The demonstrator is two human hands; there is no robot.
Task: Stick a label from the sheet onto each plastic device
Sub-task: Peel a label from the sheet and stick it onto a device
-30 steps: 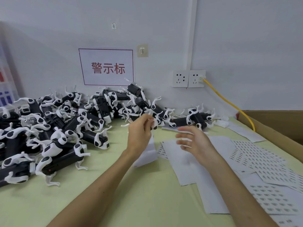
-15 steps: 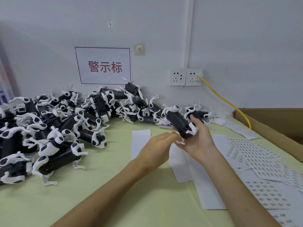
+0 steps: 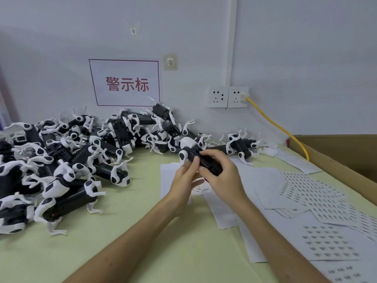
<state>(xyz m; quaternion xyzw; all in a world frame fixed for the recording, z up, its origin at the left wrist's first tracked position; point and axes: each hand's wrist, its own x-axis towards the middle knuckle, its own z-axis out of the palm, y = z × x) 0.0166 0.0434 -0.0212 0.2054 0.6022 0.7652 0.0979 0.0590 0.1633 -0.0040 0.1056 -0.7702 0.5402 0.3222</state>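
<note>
Over sheets (image 3: 263, 186) — left hand (image 3: 183, 180), right hand (image 3: 223, 176) grip device (image 3: 193, 154).

Hands: two, left hand (image 3: 184, 180) and right hand (image 3: 221, 176). Held plastic device (image 3: 204, 160): one. Pile of devices (image 3: 71, 160): too tangled for an exact count, well over twenty. Lone device (image 3: 241, 145) off the pile: one. Printed label sheets (image 3: 330, 244): at least five, overlapping. Blank backing sheets (image 3: 261, 180): several. Wall sockets (image 3: 218, 97): two. Yellow cable (image 3: 279, 127): one. Wall sign (image 3: 125, 82): one. Adhesive hooks (image 3: 170, 61): two. Cardboard box (image 3: 336, 160): one.
</note>
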